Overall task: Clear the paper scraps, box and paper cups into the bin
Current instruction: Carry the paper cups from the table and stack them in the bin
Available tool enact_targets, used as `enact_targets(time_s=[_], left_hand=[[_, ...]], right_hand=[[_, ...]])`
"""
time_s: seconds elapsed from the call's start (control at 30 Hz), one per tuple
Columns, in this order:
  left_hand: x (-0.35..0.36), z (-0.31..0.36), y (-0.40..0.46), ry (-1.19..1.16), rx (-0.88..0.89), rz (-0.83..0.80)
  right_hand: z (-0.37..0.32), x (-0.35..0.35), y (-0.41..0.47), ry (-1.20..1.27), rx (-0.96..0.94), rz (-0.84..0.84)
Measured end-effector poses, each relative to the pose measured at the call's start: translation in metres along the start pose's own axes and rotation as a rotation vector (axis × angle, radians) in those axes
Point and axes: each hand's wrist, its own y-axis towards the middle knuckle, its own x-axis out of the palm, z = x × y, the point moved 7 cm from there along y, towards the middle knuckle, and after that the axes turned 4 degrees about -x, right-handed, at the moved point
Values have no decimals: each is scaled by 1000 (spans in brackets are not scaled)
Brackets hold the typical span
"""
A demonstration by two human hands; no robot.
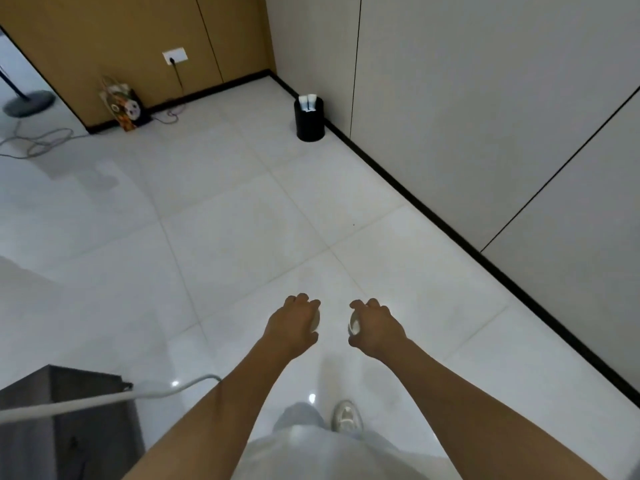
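My left hand (292, 323) grips a white paper cup (316, 323), of which only a sliver shows past the fingers. My right hand (377, 329) grips a second white paper cup (354, 326), its open mouth facing left. Both hands are held out in front of me above the white tiled floor. The black round bin (309, 125) stands far ahead on the floor by the wall's black skirting. White items (307, 102) stick up out of its top.
A patterned gift bag (121, 105) leans on the brown wall at the back left, with a cable running from a socket. A fan base (27, 102) and loose cables lie far left. A grey cabinet (62, 427) stands at my lower left. My white shoe (346, 415) shows below.
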Motion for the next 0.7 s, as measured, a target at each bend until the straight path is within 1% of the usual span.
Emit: enact_targets(time_s=[0.13, 0.3, 0.43, 0.57, 0.7], left_hand=[[-38, -15, 81, -1, -41, -22], [-77, -36, 203, -18, -36, -19], [-119, -57, 303, -51, -42, -21], [-179, -73, 405, -67, -40, 7], [-216, -78, 486, -81, -46, -20]], right_hand=[[-4, -50, 85, -11, -33, 1], [-11, -108, 206, -1, -62, 21], [-18, -166, 299, -14, -47, 40], [-23, -235, 386, 10, -20, 79], [-22, -284, 456, 6, 6, 56]])
